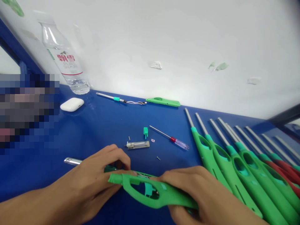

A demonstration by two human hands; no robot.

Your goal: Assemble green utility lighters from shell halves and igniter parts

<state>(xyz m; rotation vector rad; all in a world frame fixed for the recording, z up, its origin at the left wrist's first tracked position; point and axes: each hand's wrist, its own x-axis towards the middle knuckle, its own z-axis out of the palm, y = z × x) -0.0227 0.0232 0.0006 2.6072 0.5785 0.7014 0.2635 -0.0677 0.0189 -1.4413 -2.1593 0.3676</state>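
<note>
My right hand [187, 184] is wrapped round the green housing of a long-necked gas lighter [140, 198]. A teal piece, probably the trigger, shows through its oval opening. My left hand [103, 175] closes at the front end of the housing, its fingers round the lighter's metal tube [72, 161], whose tip sticks out to the left. The left fingertips are partly hidden. Just beyond the hands lie a clear fuel tank [138, 145], a small teal part [145, 132], two tiny screws [158, 158] and a small pale piece [152, 140].
A screwdriver [179, 143] with a clear purple handle lies beyond the right hand. Several assembled lighters [222, 162] line the right side. Along the wall are a wired metal tube [107, 96] and a green half-shell [164, 101]. A white case [72, 104] and water bottle [63, 59] stand left.
</note>
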